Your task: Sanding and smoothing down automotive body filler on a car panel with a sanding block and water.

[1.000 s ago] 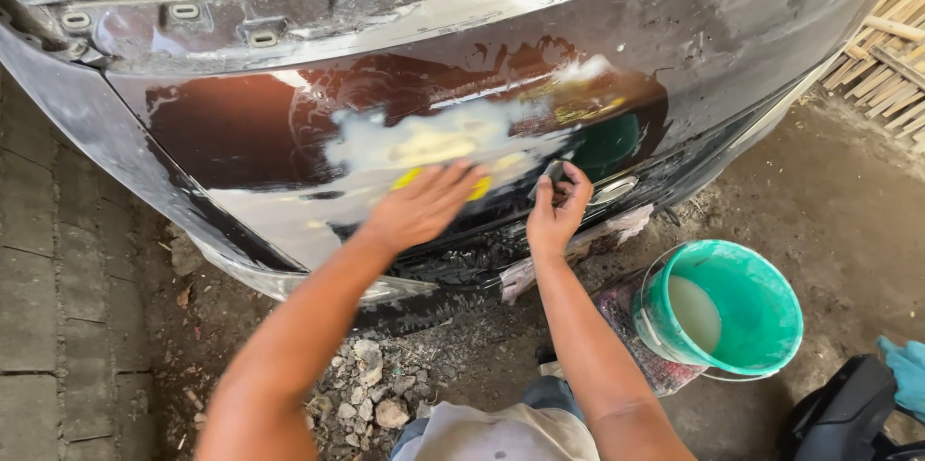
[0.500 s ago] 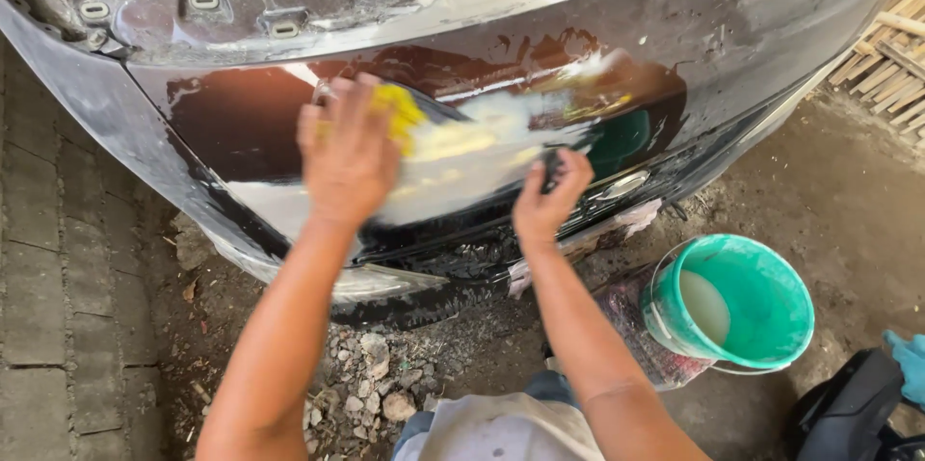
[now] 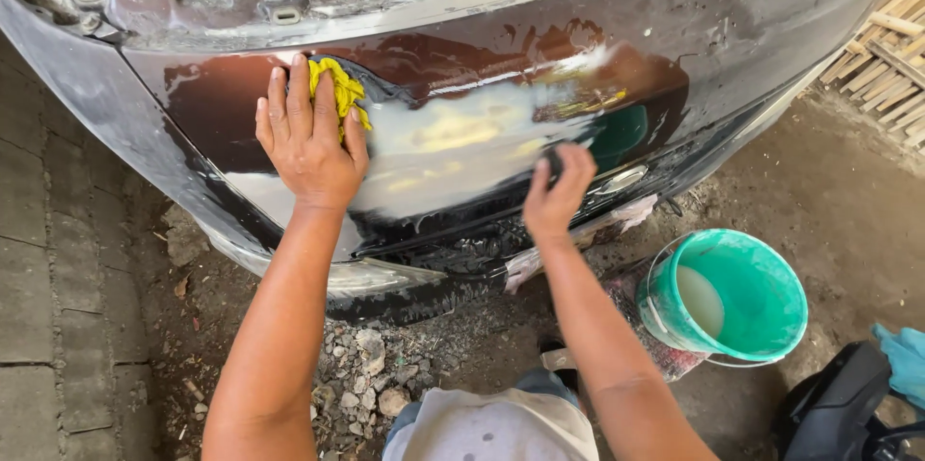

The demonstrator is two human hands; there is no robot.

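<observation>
A dark, wet car bumper (image 3: 732, 47) fills the upper view, with a pale patch of filler (image 3: 453, 148) sanded into its brown middle. My left hand (image 3: 308, 138) lies flat on the bumper's left part, pressing a yellow cloth (image 3: 339, 90) against it. My right hand (image 3: 559, 193) is closed around a small dark block at the right edge of the pale patch; most of the block is hidden by my fingers.
A green bucket (image 3: 761, 321) holding cloudy water stands on the dirt at lower right. Loose stones (image 3: 371, 374) lie under the bumper. Paving bricks (image 3: 48, 288) run along the left; bamboo slats (image 3: 891, 56) at upper right; a dark object (image 3: 838, 403) and a blue cloth (image 3: 906, 360) sit at bottom right.
My left hand has swept the yellow cloth leftward and upward across the bumper, from the pale patch to the brown area. My right hand has stayed near the patch's right edge.
</observation>
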